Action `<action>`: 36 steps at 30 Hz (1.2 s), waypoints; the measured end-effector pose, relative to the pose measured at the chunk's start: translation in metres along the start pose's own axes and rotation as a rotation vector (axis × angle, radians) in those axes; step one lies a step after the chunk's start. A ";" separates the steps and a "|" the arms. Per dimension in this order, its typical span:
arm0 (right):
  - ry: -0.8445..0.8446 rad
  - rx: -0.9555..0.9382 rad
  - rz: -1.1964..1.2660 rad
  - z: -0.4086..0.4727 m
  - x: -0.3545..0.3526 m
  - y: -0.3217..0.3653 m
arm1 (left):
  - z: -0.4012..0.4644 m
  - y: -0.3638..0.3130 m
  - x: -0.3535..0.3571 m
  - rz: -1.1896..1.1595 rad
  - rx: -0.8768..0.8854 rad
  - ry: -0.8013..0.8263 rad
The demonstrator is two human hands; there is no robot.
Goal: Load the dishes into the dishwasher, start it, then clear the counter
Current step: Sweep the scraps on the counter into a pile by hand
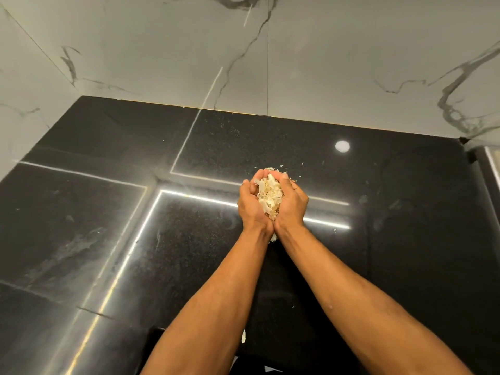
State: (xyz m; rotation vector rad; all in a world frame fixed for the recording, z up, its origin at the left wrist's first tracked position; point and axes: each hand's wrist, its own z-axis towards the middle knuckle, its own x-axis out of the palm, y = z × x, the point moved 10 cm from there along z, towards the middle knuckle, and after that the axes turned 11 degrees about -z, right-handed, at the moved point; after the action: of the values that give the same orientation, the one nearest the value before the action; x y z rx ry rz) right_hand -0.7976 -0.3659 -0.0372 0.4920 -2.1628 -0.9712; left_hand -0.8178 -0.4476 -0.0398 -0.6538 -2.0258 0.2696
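**Bench clearing in progress: scraps gathered in both hands**

My left hand (pixel 250 205) and right hand (pixel 292 203) are pressed together at the heels and cupped, fingers curled up around a heap of pale, flaky scraps (pixel 269 197). The heap sits between the palms and is fully carried by them; a few flakes poke out below the wrists, so the hold is loose at the bottom and some could drop.

Directly beneath and around the hands lies the black bench (pixel 108 239). Small flakes (pixel 290 167) remain scattered just beyond my fingertips, with fine specks further out toward the marble wall (pixel 324 63). One larger flake (pixel 243 336) lies on the near side, below my left forearm. Smears show on the bench surface well to the left of the hands.

Assessment: no dishes and no dishwasher are in view, so I cannot confirm loading or starting. The bench carries no crockery, which suggests the work has reached the final stage. Outstanding, in my judgement: disposing of this handful, collecting the leftover flakes, and wiping the smears.
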 end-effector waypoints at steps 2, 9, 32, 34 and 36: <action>0.021 0.008 0.004 -0.005 0.003 0.002 | -0.008 -0.003 0.004 -0.025 0.010 0.010; 0.170 0.013 -0.040 -0.031 0.017 0.006 | -0.040 -0.024 0.003 -0.121 0.119 0.025; 0.419 0.046 -0.159 -0.253 0.001 -0.071 | -0.234 -0.100 -0.132 -0.306 0.386 0.050; 0.440 0.048 -0.163 -0.278 -0.004 -0.079 | -0.255 -0.103 -0.148 -0.319 0.397 0.043; 0.469 0.062 -0.166 -0.300 -0.008 -0.085 | -0.273 -0.106 -0.162 -0.328 0.420 0.036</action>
State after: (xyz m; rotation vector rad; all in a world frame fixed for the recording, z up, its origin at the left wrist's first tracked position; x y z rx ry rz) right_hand -0.5675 -0.5644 0.0353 0.8484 -1.7523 -0.7809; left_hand -0.5571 -0.6449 0.0299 -0.0632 -1.9229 0.4647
